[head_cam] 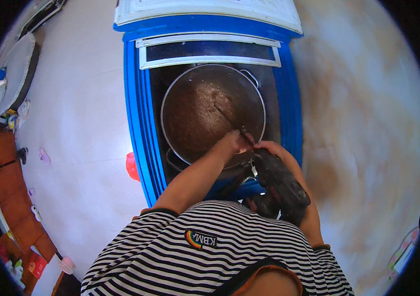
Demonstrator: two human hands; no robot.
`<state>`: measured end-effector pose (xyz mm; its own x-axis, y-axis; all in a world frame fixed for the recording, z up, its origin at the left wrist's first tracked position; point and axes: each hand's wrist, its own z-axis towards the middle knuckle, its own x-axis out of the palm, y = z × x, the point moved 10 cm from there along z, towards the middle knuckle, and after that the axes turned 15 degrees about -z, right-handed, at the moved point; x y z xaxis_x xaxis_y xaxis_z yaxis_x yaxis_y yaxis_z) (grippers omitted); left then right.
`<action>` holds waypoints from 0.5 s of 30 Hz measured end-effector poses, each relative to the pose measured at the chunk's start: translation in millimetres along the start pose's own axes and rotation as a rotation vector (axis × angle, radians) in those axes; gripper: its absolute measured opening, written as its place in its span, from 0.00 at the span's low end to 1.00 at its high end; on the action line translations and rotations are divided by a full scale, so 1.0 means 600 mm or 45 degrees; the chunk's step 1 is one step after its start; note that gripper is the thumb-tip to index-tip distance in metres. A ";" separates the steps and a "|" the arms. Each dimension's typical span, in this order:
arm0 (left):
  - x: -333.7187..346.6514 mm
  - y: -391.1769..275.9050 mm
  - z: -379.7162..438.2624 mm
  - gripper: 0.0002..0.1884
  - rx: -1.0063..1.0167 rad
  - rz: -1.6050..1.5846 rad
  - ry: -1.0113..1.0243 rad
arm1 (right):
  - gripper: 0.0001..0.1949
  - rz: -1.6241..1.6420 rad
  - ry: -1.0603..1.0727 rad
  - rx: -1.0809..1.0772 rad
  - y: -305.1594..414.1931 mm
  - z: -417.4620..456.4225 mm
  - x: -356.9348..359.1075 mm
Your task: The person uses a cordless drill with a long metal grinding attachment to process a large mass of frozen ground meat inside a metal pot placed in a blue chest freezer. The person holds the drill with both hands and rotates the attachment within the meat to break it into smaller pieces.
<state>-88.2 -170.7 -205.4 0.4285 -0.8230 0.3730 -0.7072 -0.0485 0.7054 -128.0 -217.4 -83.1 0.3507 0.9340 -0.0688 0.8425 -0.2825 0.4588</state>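
Observation:
A large round metal pot (162,107) with side handles holds a brown mass with a wet sheen, which may be liquid or paste. Over its near right rim, my left hand (241,142) is wrapped around a thin dark rod (226,117). The rod slants up and left, its far end at or in the brown contents. My right hand (271,147) grips the front of a dark, worn power tool (284,183), which looks like a drill. Its body lies along my right forearm, close to my striped shirt, and hides part of that hand.
A blue frame (291,107) surrounds the dark surface (272,122) under the pot. Behind it stand a white-framed dark panel (210,50) and a white top (206,9). Left are a red object (132,166) on the pale floor (84,122) and brown wooden furniture (4,181).

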 end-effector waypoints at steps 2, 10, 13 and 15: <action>-0.001 0.007 0.040 0.18 0.043 0.094 -0.030 | 0.11 0.095 0.014 0.082 0.003 -0.017 0.007; 0.009 -0.063 0.153 0.15 0.438 -0.081 -0.097 | 0.13 0.067 0.018 -0.030 0.030 -0.009 0.001; 0.006 0.005 0.054 0.14 0.441 -0.099 -0.181 | 0.13 0.338 -0.020 0.106 -0.033 -0.033 -0.004; 0.027 0.009 -0.002 0.13 0.488 -0.126 -0.192 | 0.14 0.499 -0.019 0.221 -0.022 -0.049 0.023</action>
<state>-84.3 -183.8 -194.6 0.4380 -0.8760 0.2020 -0.8368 -0.3151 0.4478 -146.7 -194.3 -64.0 0.6629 0.7456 0.0681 0.7000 -0.6494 0.2972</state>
